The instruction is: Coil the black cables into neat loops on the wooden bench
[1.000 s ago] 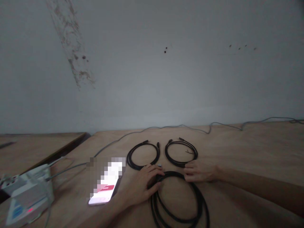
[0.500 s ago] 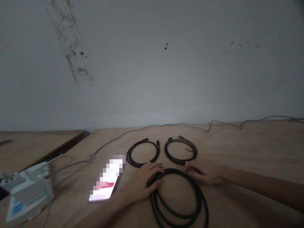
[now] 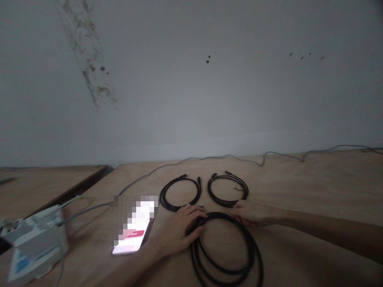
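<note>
The left hand lies cupped over the upper-left arc of a large coil of black cable, while the right hand meets the upper-right arc with its fingertips. Whether either hand is grasping the cable cannot be determined (neither shows a tight clench). The coil lies flat on a plywood table, just below two smaller black cable coils. A smartphone (screen pixelated) lies just left of the left hand. A grey cable runs along the table's far edge, and a white device sits at lower left.
</note>
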Available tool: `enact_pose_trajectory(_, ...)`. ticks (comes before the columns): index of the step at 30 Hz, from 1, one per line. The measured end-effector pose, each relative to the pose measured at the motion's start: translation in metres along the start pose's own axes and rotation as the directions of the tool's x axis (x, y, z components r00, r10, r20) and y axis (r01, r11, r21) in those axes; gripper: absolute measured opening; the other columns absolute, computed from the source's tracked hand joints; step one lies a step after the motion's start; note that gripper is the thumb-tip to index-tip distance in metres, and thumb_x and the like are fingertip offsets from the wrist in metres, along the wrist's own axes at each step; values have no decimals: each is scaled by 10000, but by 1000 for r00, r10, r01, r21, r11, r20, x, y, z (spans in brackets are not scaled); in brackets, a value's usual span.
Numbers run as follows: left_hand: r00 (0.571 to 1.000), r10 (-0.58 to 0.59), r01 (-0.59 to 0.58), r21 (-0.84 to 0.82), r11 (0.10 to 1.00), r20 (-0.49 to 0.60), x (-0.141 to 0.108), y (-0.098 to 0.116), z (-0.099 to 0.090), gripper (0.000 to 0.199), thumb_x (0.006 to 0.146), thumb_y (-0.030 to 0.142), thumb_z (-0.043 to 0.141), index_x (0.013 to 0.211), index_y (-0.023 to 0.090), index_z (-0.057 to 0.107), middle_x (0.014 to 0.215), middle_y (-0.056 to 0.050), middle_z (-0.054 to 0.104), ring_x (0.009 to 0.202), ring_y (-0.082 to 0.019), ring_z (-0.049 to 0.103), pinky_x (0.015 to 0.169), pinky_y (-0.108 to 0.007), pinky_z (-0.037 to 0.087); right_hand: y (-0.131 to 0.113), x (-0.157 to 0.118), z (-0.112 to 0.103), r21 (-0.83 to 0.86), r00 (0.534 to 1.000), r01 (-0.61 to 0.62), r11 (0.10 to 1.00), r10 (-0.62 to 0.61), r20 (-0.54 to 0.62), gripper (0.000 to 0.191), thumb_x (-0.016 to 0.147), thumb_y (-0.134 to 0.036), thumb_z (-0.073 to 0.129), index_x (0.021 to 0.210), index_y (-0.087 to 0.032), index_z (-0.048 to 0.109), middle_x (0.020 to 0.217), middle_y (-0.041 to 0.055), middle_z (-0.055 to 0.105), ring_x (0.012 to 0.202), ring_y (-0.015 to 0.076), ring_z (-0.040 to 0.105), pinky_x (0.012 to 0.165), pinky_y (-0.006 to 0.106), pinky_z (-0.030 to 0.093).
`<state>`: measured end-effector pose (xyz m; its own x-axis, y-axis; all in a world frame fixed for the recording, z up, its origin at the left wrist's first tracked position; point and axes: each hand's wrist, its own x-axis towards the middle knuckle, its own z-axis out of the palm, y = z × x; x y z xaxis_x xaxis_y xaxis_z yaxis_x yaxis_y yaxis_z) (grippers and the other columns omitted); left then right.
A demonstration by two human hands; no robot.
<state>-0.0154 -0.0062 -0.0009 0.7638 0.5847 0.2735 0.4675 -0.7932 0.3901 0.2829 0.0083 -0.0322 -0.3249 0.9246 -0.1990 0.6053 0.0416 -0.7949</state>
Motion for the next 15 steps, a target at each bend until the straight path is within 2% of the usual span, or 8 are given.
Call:
enact_pose_trajectory(3, 1000, -5, 6, 6, 1000, -12, 0, 1, 1, 262, 993, 321, 543, 1238, 266, 617, 1335, -59, 637, 1256, -260, 558, 1111, -427, 414, -4, -4, -3, -54, 995, -28, 998, 33, 98, 437, 887, -574, 616, 679, -190, 621, 491, -27, 532, 379, 88, 432, 354, 194, 294)
enact_pose_trajectory(5, 1000, -2, 2, 6, 1000, -9, 0, 0, 1, 261, 999, 325, 535, 1242, 272, 614, 1340, -56, 635, 1257, -260, 559, 1110, -425, 415, -5, -6, -6, -120, 990, 3, 993, 13, 137, 392, 928, -518, 571, 729, -185, 618, 529, -25, 554, 414, 93, 476, 373, 179, 329)
enact_pose_trajectory(8, 1000, 16, -16, 3, 1000, -16, 0, -2, 3, 268, 995, 319, 537, 1250, 282, 609, 1348, -52, 629, 1257, -260, 561, 1109, -425, 418, -6, -8, -8, -276, 983, 115, 954, -69, 171, 352, 988, -405, 467, 757, -178, 604, 559, -17, 570, 456, 105, 515, 416, 182, 349)
enact_pose_trajectory(10, 999, 18, -18, 5, 1000, -27, -1, -3, 3, 269, 990, 315, 543, 1249, 283, 611, 1343, -53, 632, 1257, -262, 563, 1118, -433, 408, -7, -8, -10, -354, 976, 195, 915, -145, 163, 269, 961, -305, 496, 751, -174, 603, 608, -5, 593, 525, 118, 539, 468, 196, 343)
enact_pose_trajectory(15, 1000, -5, 5, 6, 1000, -12, -1, -4, 4, 268, 996, 325, 542, 1251, 283, 614, 1356, -54, 623, 1273, -257, 553, 1130, -440, 396, -12, -7, -13, -403, 930, 367, 838, -319, 185, 151, 890, -187, 553, 779, -169, 654, 721, 6, 626, 647, 137, 531, 589, 242, 348)
